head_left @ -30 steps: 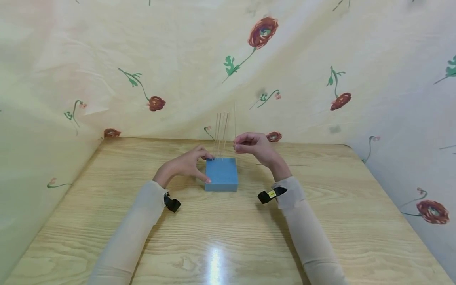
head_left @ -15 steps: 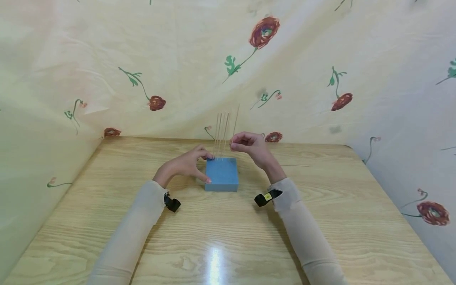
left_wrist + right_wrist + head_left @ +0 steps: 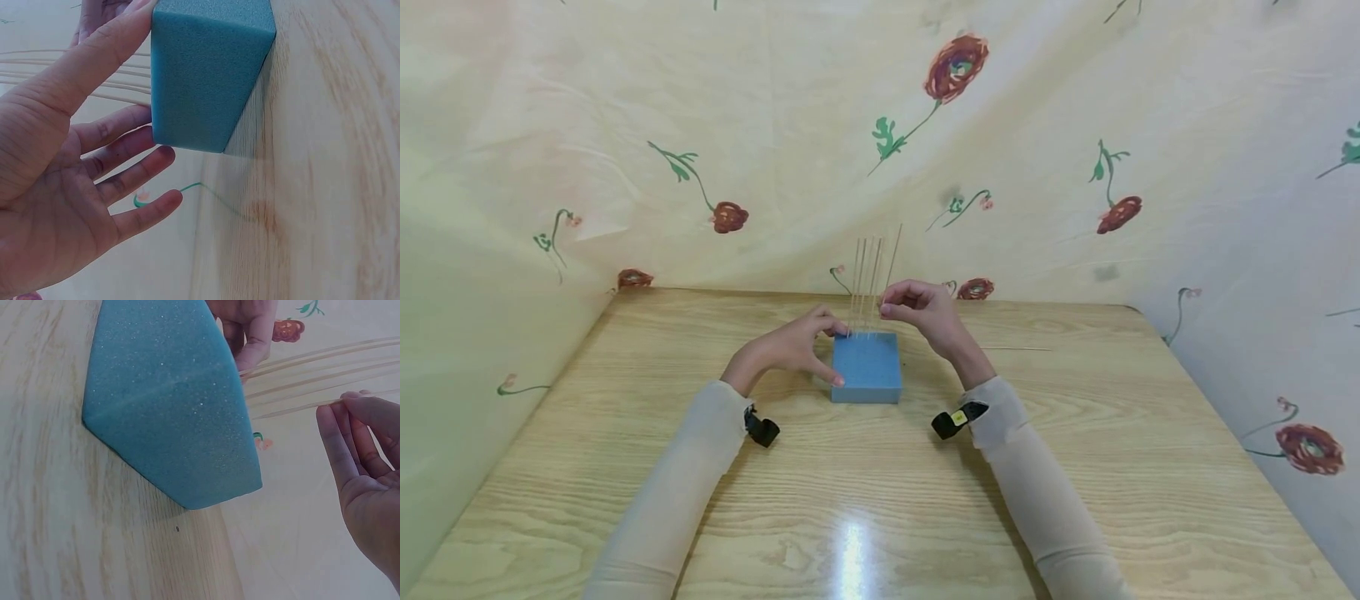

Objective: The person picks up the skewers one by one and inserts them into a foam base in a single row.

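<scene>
A blue foam block (image 3: pixel 867 360) sits on the table in the head view. Several thin wooden sticks (image 3: pixel 876 262) stand upright in its back part. My left hand (image 3: pixel 786 346) holds the block from the left, thumb at the near side and forefinger at the far edge; in the left wrist view its other fingers (image 3: pixel 147 212) spread past the foam (image 3: pixel 203 87). Between thumb and fingertips, my right hand (image 3: pixel 928 315) pinches another stick (image 3: pixel 894 254), tilted slightly right. In the right wrist view the pinched stick's (image 3: pixel 290 412) lower end reaches the foam's top face; whether it is inserted is unclear.
One more stick (image 3: pixel 1018 348) lies on the wooden table (image 3: pixel 865 467), right of the right hand. A flowered cloth (image 3: pixel 805 150) hangs behind and beside the table. Black camera straps (image 3: pixel 953 423) sit on both wrists.
My right hand has moved left and nearer the standing sticks, and its stick has gone from upright to leaning right. The left hand and block have stayed in place.
</scene>
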`<state>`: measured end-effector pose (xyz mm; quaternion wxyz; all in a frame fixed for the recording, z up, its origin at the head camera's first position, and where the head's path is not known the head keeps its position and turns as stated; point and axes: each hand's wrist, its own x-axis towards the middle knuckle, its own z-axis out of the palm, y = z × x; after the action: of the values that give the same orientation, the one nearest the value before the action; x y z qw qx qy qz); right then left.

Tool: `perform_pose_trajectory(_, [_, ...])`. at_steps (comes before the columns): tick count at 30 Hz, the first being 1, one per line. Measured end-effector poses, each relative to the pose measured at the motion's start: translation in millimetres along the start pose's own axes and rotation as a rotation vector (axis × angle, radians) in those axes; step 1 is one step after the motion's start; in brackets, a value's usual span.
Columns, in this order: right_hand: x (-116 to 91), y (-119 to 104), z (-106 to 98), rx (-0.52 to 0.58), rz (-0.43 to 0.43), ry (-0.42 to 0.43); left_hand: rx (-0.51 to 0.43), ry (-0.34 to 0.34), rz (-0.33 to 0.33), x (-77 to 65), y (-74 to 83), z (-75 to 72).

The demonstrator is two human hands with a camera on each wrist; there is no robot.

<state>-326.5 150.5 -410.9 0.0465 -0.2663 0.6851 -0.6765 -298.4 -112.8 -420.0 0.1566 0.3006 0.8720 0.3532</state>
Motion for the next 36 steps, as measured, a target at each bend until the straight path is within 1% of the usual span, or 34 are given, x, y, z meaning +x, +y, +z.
perform_pose_trajectory(12, [0.4, 2.5, -0.4, -0.037, 0.013, 0.006, -0.007, -0.002, -0.011, -0.4, 0.0, -0.6])
perform_pose_trajectory(22, [0.5, 2.2, -0.1, -0.045, 0.020, 0.003, -0.019, -0.003, -0.012, 0.0, -0.6, -0.6])
perform_pose_trajectory(36, [0.1, 2.4, 0.3, -0.061, 0.038, 0.006, -0.016, 0.000, 0.004, 0.6, -2.0, -0.8])
